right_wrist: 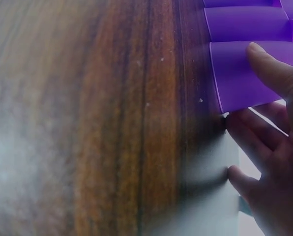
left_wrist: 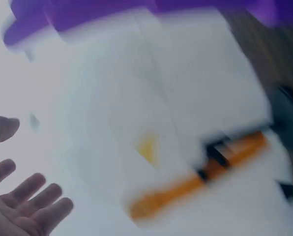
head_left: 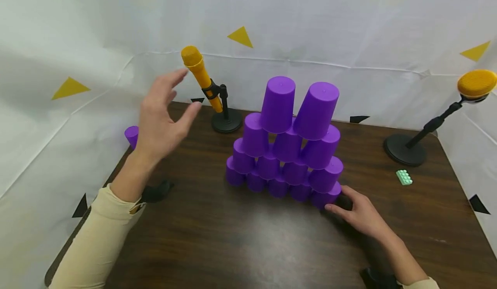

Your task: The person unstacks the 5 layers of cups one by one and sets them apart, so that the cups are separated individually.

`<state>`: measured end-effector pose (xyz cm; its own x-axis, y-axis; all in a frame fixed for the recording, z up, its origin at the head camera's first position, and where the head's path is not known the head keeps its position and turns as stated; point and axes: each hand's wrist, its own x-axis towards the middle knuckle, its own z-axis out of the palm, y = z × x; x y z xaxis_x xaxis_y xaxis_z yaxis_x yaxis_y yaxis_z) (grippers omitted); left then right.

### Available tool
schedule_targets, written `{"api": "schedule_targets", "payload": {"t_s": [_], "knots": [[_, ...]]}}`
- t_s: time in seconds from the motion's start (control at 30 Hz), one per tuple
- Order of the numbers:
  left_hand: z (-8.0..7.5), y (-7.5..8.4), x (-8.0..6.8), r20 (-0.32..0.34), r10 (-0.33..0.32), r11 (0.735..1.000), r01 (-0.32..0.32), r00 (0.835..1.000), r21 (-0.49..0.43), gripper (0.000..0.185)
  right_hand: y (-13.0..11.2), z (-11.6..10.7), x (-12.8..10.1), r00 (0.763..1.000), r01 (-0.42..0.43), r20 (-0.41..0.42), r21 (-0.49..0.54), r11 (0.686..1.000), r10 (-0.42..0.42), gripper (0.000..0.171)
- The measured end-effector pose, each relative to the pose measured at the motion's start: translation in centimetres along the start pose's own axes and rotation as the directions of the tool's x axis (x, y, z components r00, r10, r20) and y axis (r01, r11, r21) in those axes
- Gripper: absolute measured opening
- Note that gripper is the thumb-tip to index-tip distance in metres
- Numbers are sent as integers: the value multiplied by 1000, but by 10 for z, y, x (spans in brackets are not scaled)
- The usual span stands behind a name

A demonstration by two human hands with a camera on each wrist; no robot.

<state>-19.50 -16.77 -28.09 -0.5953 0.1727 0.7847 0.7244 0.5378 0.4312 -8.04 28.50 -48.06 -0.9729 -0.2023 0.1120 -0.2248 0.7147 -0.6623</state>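
Purple cups (head_left: 268,166), upside down, form a pyramid of stacked rows on the dark table, with two cups (head_left: 280,103) on top. My right hand (head_left: 363,215) is at the bottom row's right end cup (right_wrist: 235,83). Its thumb lies on the cup's front, while the other fingers reach round the side and partly behind it. Raised to the left of the pyramid, my left hand (head_left: 161,116) is empty, its fingers spread and the thumb apart. In the left wrist view the cups blur along the top edge.
A yellow microphone (head_left: 202,73) on a black stand is behind the left hand. Another yellow-headed stand (head_left: 405,149) is at the right, near a mint-green toy brick (head_left: 404,177). One more purple cup (head_left: 132,136) shows at the left edge. White sheeting (head_left: 330,21) surrounds the wooden table (head_left: 233,246).
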Motion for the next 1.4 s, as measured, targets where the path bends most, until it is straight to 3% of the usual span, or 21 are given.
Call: {"api": "schedule_targets", "payload": {"t_s": [0.1,0.23,0.43,0.67,1.1,1.23,1.4], "knots": [[16,39,10,80,146,985,-137,986,-104,59,-2,0,0,1000,7,-4,-1,1000,-7,50],[39,68,17,158,183,956,-138,970,-259,61,-3,-1,1,1000,12,1,10,1000,-12,50],[70,78,22,235,158,962,-95,959,-257,66,-4,-1,2,1000,8,5,16,1000,-8,51],[88,79,22,186,161,961,-111,969,-251,58,-4,2,1,1000,-4,14,36,999,3,51],[84,79,22,120,133,932,-83,984,-353,47,-5,2,1,1000,0,10,25,1000,0,51],[66,75,20,32,93,919,-73,995,-388,46,-5,2,1,1000,-5,13,33,999,5,51],[32,48,6,-69,-29,931,1,997,-366,45,-5,2,1,1000,8,4,29,1000,-8,52]]}}
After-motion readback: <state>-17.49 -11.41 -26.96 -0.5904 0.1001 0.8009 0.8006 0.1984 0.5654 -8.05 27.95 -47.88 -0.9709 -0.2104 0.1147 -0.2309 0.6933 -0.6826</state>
